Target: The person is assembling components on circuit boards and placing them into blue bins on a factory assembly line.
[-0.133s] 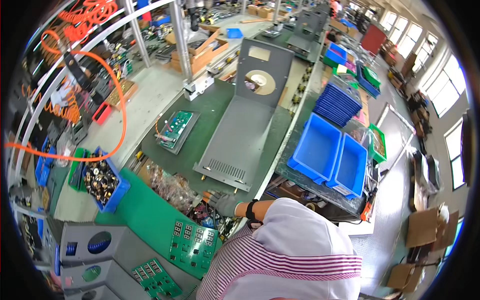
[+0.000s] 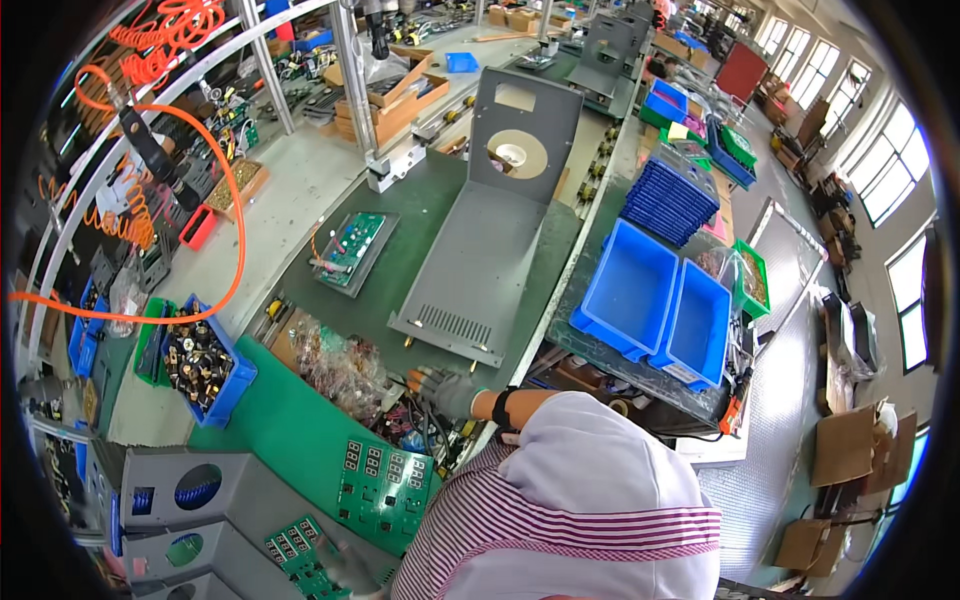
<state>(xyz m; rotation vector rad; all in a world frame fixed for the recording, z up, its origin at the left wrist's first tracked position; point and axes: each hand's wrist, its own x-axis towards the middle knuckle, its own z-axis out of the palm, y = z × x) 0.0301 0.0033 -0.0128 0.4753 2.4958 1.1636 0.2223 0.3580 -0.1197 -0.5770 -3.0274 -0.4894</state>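
Green board's (image 2: 298, 550) right edge is now reachable by the left hand (image 2: 351, 570); that grip and the right hand's (image 2: 450, 393) can't be told.

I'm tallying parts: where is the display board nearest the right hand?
In the head view, the display board lies on the green mat, low and left of centre, between the gloved right hand and another display board.

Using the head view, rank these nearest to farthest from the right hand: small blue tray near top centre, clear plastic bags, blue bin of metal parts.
1. Clear plastic bags: just left of the right hand.
2. Blue bin of metal parts: farther left.
3. Small blue tray: far ahead, near top centre.
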